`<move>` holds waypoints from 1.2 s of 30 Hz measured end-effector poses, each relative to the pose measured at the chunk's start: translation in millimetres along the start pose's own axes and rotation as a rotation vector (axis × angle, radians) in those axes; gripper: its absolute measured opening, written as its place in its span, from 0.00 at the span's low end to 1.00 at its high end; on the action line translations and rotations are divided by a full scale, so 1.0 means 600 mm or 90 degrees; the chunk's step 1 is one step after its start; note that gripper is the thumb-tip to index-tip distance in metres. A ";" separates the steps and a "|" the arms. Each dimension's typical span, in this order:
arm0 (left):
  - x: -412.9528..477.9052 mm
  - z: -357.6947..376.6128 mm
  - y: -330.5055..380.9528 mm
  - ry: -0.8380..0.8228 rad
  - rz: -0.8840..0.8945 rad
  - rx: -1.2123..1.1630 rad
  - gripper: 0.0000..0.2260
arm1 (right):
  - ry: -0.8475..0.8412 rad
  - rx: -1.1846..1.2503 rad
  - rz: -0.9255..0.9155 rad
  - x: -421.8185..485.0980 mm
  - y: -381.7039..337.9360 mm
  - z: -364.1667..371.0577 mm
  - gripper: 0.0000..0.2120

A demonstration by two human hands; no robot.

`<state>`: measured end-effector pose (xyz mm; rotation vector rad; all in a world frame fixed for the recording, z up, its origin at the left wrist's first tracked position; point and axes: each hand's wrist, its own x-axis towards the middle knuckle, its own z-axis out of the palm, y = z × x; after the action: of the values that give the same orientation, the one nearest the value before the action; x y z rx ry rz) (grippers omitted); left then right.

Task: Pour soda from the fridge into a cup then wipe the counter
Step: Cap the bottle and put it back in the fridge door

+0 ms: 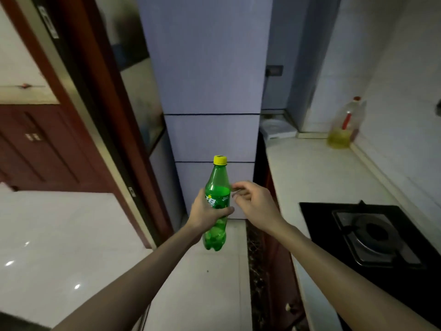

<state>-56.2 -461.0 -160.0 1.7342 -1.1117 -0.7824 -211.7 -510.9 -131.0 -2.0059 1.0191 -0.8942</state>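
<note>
Beyond your hands stands a tall pale three-door fridge [210,68], all its fronts closed. To the right of your right hand runs a pale stone table [317,173]. A black glass gas hob [372,235] is set into it, level with your right forearm. At the table's far end, just beside the fridge, sits a white dish-like thing [276,129], too dim to make out. A dark wall socket [274,70] is high above it. To the left of your left arm lies a glossy white table [59,235], with a dark red wooden cabinet [35,144] behind it. Pale floor tiles [210,283] show below your forearms. Nothing stands between the bottle and the right-hand table.

Your left hand [205,213] grips a green plastic soda bottle [217,185] round its labelled middle and holds it upright in the air in front of the fridge's lowest door. Its yellow screw cap [220,160] is on. Your right hand [253,201] is just beside the bottle's shoulder, fingers loosely curled and holding nothing. You cannot tell whether its fingertips touch the plastic.

The soda bottle is filled to about its shoulder, the neck clear. A large clear plastic oil jug with a red cap [343,130] stands far beyond your right hand in the table's back corner. It holds yellow oil only in its lower part.
</note>
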 end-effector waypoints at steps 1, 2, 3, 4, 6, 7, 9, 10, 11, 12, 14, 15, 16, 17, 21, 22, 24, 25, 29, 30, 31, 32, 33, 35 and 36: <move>0.014 -0.012 -0.007 0.018 -0.008 0.006 0.33 | -0.008 0.010 -0.008 0.018 0.000 0.014 0.12; 0.029 -0.025 -0.013 0.029 -0.015 0.012 0.35 | -0.020 0.018 -0.017 0.037 0.000 0.028 0.12; 0.044 -0.039 -0.021 0.035 -0.023 0.021 0.36 | -0.035 0.019 -0.027 0.055 0.000 0.042 0.12; 0.063 -0.053 -0.032 0.042 -0.031 0.027 0.37 | -0.050 0.014 -0.040 0.075 -0.001 0.056 0.12; 0.097 -0.083 -0.050 0.067 -0.047 0.030 0.37 | -0.073 0.001 -0.068 0.117 -0.005 0.083 0.13; 0.114 -0.097 -0.057 0.080 -0.053 0.027 0.37 | -0.081 -0.006 -0.081 0.139 -0.008 0.097 0.13; 0.151 -0.124 -0.068 0.096 -0.055 0.021 0.38 | -0.090 -0.017 -0.108 0.183 -0.014 0.123 0.13; 0.174 -0.137 -0.075 0.099 -0.051 0.014 0.39 | -0.094 -0.022 -0.119 0.207 -0.016 0.137 0.13; 0.199 -0.149 -0.083 0.102 -0.045 0.005 0.39 | -0.100 -0.026 -0.129 0.232 -0.018 0.151 0.13; 0.227 -0.161 -0.092 0.104 -0.041 -0.003 0.39 | -0.104 -0.031 -0.135 0.257 -0.020 0.165 0.13; 0.283 -0.186 -0.102 0.116 -0.038 -0.021 0.37 | -0.104 -0.039 -0.145 0.312 -0.028 0.190 0.13; 0.312 -0.199 -0.101 0.121 -0.034 -0.033 0.37 | -0.100 -0.044 -0.147 0.341 -0.034 0.200 0.13; 0.341 -0.210 -0.100 0.126 -0.030 -0.039 0.37 | -0.095 -0.051 -0.148 0.370 -0.040 0.209 0.14; 0.368 -0.222 -0.095 0.126 -0.025 -0.047 0.36 | -0.091 -0.062 -0.149 0.399 -0.048 0.216 0.14; 0.469 -0.261 -0.061 0.115 -0.004 -0.048 0.30 | -0.060 -0.094 -0.157 0.509 -0.062 0.232 0.13; 0.493 -0.267 -0.058 0.114 -0.002 -0.048 0.29 | -0.052 -0.098 -0.159 0.532 -0.064 0.236 0.13; 0.535 -0.277 -0.058 0.116 0.000 -0.055 0.29 | -0.045 -0.103 -0.156 0.571 -0.066 0.246 0.13; 0.553 -0.281 -0.062 0.119 -0.003 -0.060 0.29 | -0.046 -0.107 -0.151 0.589 -0.065 0.253 0.13; 0.611 -0.300 -0.074 0.119 -0.025 -0.089 0.28 | -0.073 -0.118 -0.146 0.658 -0.052 0.284 0.13; 0.625 -0.301 -0.078 0.117 -0.030 -0.094 0.29 | -0.079 -0.122 -0.145 0.674 -0.047 0.291 0.13; 0.638 -0.302 -0.082 0.116 -0.036 -0.099 0.29 | -0.085 -0.124 -0.144 0.690 -0.041 0.297 0.13; 0.650 -0.304 -0.086 0.120 -0.041 -0.105 0.30 | -0.093 -0.125 -0.139 0.706 -0.037 0.303 0.13; 0.664 -0.306 -0.090 0.128 -0.047 -0.109 0.30 | -0.098 -0.125 -0.140 0.724 -0.031 0.309 0.12; 0.688 -0.309 -0.096 0.142 -0.057 -0.110 0.29 | -0.113 -0.129 -0.154 0.758 -0.023 0.321 0.11; 0.701 -0.312 -0.099 0.148 -0.061 -0.105 0.28 | -0.124 -0.134 -0.159 0.777 -0.018 0.326 0.11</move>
<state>289.7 -771.0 -157.1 1.6993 -0.7903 -0.6898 161.8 -850.6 -102.1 -2.3853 0.7929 -0.7229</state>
